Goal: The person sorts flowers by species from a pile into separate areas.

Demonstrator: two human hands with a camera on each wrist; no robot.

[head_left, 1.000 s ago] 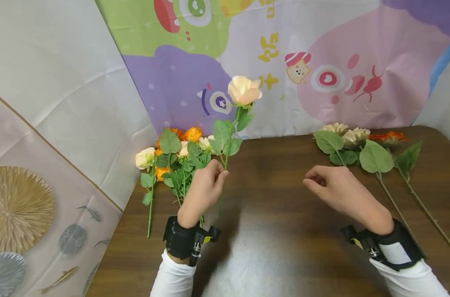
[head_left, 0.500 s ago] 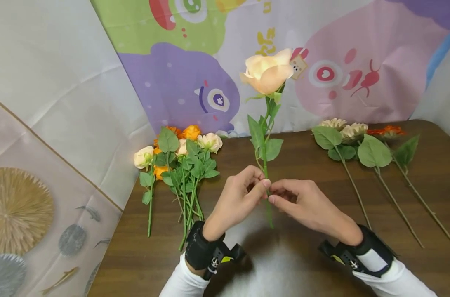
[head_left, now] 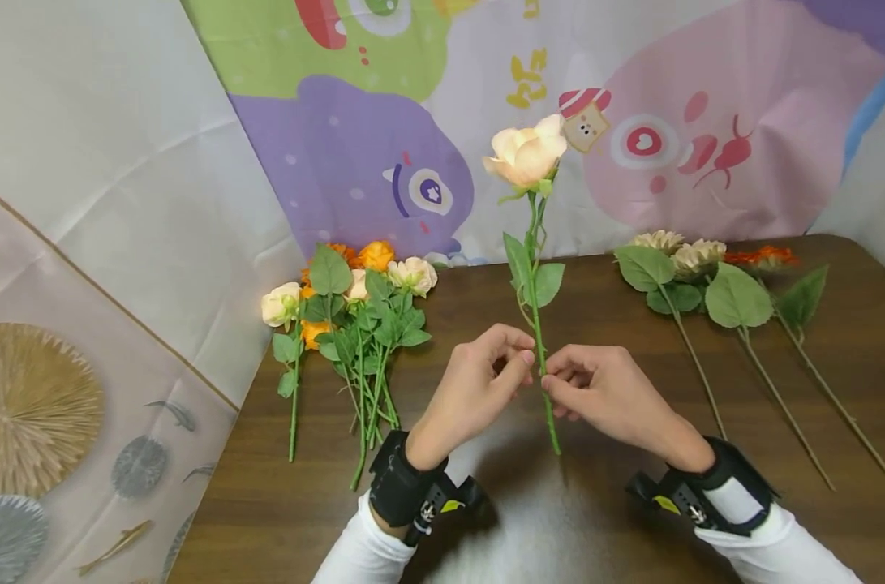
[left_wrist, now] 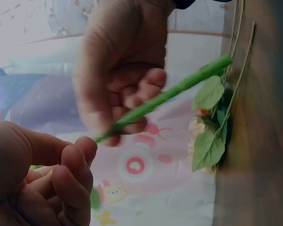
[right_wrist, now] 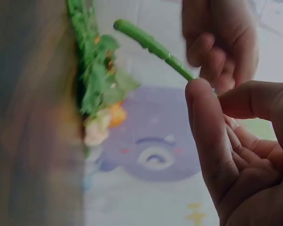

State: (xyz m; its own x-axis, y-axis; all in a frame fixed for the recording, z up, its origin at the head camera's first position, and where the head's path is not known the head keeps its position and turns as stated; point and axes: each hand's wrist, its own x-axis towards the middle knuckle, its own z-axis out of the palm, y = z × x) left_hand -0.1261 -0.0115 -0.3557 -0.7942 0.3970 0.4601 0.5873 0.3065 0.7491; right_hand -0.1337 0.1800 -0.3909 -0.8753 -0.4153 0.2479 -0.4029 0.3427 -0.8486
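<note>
A peach rose (head_left: pixel 528 154) stands upright over the middle of the table, its green stem hanging below both hands. My right hand (head_left: pixel 608 389) pinches this stem between thumb and index finger. Just left of the stem is my left hand (head_left: pixel 479 381), its loosely bent fingertips right beside it. From the right wrist view, the cut end of the stem (right_wrist: pixel 144 38) sticks out past the right fingers, with the left hand behind. In the left wrist view, the right hand (left_wrist: pixel 127 61) holds the stem beyond the left fingertips.
A pile of orange and peach roses (head_left: pixel 376 324) with green stems lies at the left, a single cream rose (head_left: pixel 281 304) beside it. Several long-stemmed cream and orange flowers (head_left: pixel 698 258) lie at the right of the brown table (head_left: pixel 281 519). A cartoon backdrop (head_left: pixel 384 138) hangs behind.
My left hand has carried the rose from the left pile to the middle, and my right hand has come in from the right and taken its stem. The left fingers have loosened beside it.
</note>
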